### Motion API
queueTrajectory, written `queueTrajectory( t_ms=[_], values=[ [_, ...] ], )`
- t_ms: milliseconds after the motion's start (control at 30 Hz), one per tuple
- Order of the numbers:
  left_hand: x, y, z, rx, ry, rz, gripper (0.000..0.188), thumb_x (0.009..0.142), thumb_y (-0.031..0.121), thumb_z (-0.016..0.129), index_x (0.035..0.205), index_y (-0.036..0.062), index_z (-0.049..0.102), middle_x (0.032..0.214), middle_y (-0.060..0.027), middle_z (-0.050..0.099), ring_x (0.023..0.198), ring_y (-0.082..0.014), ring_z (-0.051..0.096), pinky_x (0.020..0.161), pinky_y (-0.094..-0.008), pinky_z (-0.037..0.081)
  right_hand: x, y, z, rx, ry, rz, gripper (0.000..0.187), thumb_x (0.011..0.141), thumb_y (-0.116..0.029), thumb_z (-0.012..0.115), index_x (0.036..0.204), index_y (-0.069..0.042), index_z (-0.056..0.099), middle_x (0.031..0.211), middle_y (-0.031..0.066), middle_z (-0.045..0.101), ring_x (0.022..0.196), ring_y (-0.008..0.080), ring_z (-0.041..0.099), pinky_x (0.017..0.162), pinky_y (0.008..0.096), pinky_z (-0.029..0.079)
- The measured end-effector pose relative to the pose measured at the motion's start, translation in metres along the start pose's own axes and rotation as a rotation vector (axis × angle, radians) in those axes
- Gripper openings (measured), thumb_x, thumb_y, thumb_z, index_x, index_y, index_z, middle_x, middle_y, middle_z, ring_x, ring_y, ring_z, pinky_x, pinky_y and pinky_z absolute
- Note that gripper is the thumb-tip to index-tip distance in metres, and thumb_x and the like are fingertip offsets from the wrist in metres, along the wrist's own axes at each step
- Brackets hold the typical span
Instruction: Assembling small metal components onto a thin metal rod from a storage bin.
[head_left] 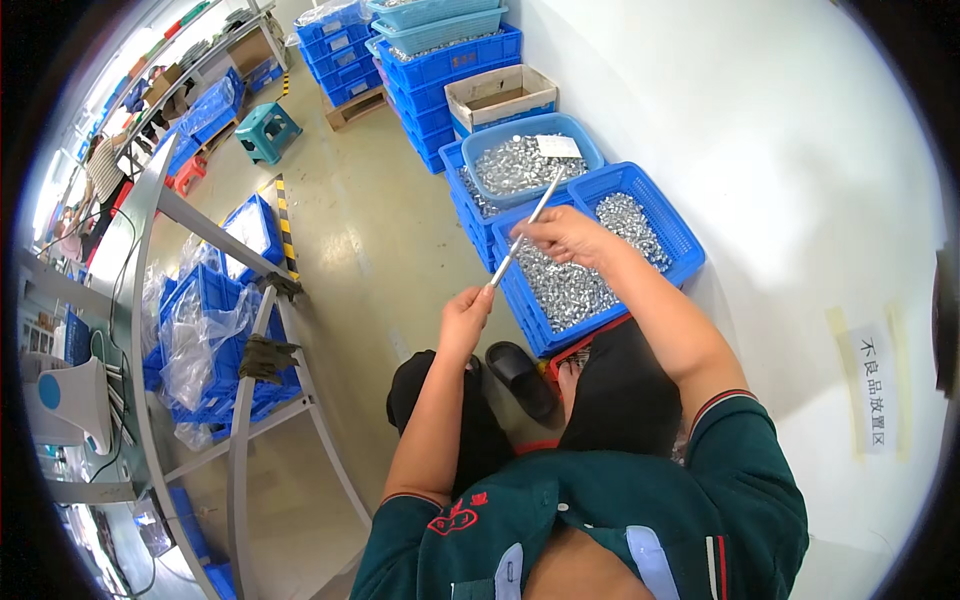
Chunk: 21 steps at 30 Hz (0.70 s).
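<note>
A thin silver metal rod [543,203] slants up and to the right in front of me, above the crates. My left hand [467,319] is closed round its lower end. Partway along the rod, my right hand [568,238] pinches with thumb and fingers; whether a small part is also between them I cannot make out. Beneath my right hand stands a blue crate [512,298] full of small silver metal parts [571,292]. Similar parts [628,222] fill part of the blue crate [690,250] to its right.
A light-blue basin [590,145] of metal parts, with a paper slip [558,147], sits behind the crates. Farther back are an open box [520,85] and stacked blue crates [450,60]. At left stand a metal-framed bench [235,440], bagged crates [205,340] and a green stool [267,130].
</note>
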<state>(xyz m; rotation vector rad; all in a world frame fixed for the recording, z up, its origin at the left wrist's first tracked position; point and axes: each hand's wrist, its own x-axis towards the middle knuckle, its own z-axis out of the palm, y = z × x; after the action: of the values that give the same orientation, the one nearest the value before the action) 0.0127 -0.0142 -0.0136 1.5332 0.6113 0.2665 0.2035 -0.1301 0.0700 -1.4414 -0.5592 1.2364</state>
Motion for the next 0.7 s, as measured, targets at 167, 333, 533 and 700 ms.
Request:
queueTrajectory(
  t_ms=[167, 333, 533, 700],
  values=[
    [0.001, 0.001, 0.003, -0.092, 0.022, -0.05, 0.035, 0.088, 0.035, 0.049, 0.063, 0.0106, 0.045, 0.049, 0.0081, 0.031, 0.039, -0.0019, 0.025, 0.035, -0.0204, 0.017, 0.009, 0.008, -0.009, 0.161, -0.16, 0.12, 0.018, 0.083, -0.021, 0.06, 0.091, -0.005, 0.059, 0.064, -0.0018, 0.042, 0.045, 0.0029, 0.028, 0.036, 0.0167, 0.019],
    [0.001, 0.0, -0.002, -0.096, 0.029, -0.073, 0.035, 0.087, 0.036, 0.05, 0.064, 0.0108, 0.044, 0.048, 0.0081, 0.031, 0.038, -0.002, 0.025, 0.034, -0.0204, 0.016, 0.019, 0.026, -0.046, 0.637, 0.181, 0.07, 0.021, 0.079, 0.003, 0.047, 0.099, 0.006, 0.047, 0.078, 0.01, 0.048, 0.058, 0.0116, 0.043, 0.041, 0.0196, 0.032],
    [-0.001, -0.001, -0.004, -0.117, 0.019, -0.064, 0.034, 0.087, 0.035, 0.051, 0.064, 0.0108, 0.045, 0.048, 0.0077, 0.031, 0.037, -0.0021, 0.025, 0.034, -0.0205, 0.016, 0.022, 0.023, -0.061, 0.903, 0.146, 0.039, 0.012, 0.086, -0.005, 0.048, 0.093, 0.004, 0.048, 0.079, 0.0089, 0.049, 0.054, 0.0076, 0.04, 0.036, 0.016, 0.03],
    [-0.005, 0.002, -0.006, -0.086, 0.009, -0.044, 0.035, 0.087, 0.034, 0.051, 0.062, 0.0103, 0.045, 0.047, 0.0072, 0.032, 0.037, -0.0023, 0.025, 0.034, -0.0205, 0.016, 0.014, 0.016, -0.059, 0.805, 0.19, -0.016, 0.023, 0.087, -0.023, 0.054, 0.089, 0.0, 0.05, 0.07, 0.0038, 0.047, 0.046, 0.0047, 0.035, 0.033, 0.0153, 0.025]
  ],
)
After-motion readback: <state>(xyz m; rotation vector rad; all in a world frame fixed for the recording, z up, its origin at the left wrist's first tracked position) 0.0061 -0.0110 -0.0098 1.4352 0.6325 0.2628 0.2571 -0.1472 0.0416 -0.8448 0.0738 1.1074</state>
